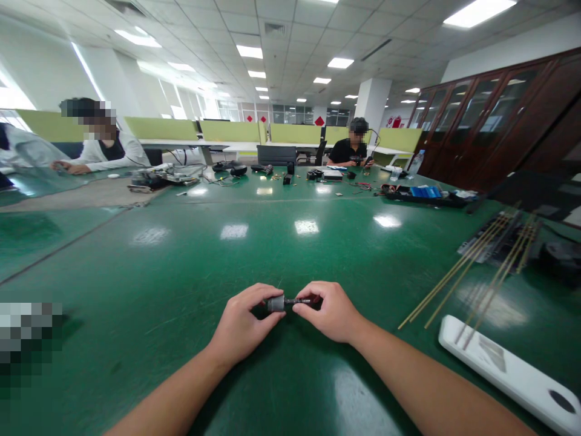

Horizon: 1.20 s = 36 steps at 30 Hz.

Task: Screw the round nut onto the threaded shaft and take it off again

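Just above the green table (pixel 200 254), my left hand (pixel 242 324) pinches a grey metal cylinder (pixel 276 303) between thumb and fingers. A thin dark shaft (pixel 295 301) runs from the cylinder toward the right. At its other end, my right hand (pixel 330 312) is closed on a small dark red part (pixel 315 299), with thumb and forefinger at the shaft. The two hands face each other with a narrow gap between the fingertips. The fingers partly hide both parts.
A white elongated case (pixel 508 372) lies at the lower right, with thin sticks (pixel 458 278) beyond it. A black tray (pixel 422 195) and small electronics stand along the far side. Two people (pixel 106 145) sit across the table. A pixelated object (pixel 25 330) is at the left edge.
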Motion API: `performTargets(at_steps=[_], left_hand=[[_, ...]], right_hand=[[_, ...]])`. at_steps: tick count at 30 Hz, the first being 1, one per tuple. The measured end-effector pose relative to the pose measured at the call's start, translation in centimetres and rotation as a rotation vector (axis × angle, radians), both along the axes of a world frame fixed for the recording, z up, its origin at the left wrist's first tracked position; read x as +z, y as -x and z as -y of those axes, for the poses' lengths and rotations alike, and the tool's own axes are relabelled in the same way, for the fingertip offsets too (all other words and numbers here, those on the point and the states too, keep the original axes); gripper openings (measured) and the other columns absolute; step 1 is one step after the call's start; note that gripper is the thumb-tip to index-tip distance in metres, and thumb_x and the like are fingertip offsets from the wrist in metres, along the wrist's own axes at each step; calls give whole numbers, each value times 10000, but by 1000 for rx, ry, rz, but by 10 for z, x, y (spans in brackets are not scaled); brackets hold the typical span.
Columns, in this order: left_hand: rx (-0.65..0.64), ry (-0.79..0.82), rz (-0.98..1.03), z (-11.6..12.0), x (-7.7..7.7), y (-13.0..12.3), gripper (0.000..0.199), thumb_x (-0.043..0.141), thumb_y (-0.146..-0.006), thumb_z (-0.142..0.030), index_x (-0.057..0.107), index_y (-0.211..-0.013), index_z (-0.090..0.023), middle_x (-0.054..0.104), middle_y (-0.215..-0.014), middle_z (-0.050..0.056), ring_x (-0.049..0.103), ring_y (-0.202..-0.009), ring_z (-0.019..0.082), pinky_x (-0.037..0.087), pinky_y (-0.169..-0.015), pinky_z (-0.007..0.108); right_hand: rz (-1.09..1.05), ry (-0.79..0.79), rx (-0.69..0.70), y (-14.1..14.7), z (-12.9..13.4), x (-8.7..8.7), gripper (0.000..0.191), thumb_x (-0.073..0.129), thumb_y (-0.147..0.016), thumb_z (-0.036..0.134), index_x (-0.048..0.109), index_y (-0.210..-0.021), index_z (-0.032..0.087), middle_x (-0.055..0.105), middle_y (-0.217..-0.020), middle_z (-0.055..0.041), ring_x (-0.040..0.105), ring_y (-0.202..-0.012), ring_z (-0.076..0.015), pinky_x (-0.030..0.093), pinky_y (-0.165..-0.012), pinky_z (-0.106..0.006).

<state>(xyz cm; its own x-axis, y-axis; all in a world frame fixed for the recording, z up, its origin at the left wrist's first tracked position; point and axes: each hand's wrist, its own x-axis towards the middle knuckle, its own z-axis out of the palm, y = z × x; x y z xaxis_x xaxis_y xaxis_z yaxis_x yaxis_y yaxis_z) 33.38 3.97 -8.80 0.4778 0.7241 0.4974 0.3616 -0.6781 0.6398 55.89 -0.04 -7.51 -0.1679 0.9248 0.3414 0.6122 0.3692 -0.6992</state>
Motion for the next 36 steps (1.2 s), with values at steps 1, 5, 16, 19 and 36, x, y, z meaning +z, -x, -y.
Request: performTargets(at_steps=[1,5,16,19,36], left_hand=[[1,1,-1,0,0,0,308,747,-815,-188,662,-1096,-283,662,-1051,4,630,-950,178,510,-867,310],[6,0,4,-1,-1,2,313,749,-810,-183,662,-1094,-282,663,-1058,5,631,-956,181,511,-870,315],[21,-9,-16,-6,-2,7,305,746,-817,-201,664,-1098,-287,672,-1064,10,633,-990,196,503,-905,345],[22,-7,-17,-6,-2,7,294,743,-819,-215,668,-1097,-275,673,-1068,24,635,-993,205,507,-908,358],[1,28,-11,-9,-1,10,303,736,-825,-201,662,-1111,-269,669,-1086,26,632,-1005,200,502,-924,353]], right_hand=[[-1,1,1,0,0,0,102,709,-818,297,731,-863,208,685,-768,-3,596,-689,-142,424,-652,-267],[-5,7,5,0,-1,0,95,705,-819,288,732,-863,208,687,-764,-3,598,-687,-141,431,-659,-263],[-13,3,-14,-2,0,-1,89,707,-814,281,731,-859,208,685,-753,0,600,-678,-137,438,-652,-258],[-19,8,-14,-2,0,-1,93,705,-815,282,731,-860,204,685,-750,-1,602,-675,-137,441,-651,-257],[-37,35,-23,-3,0,-2,100,697,-809,282,731,-837,193,685,-737,-12,606,-663,-142,457,-642,-259]])
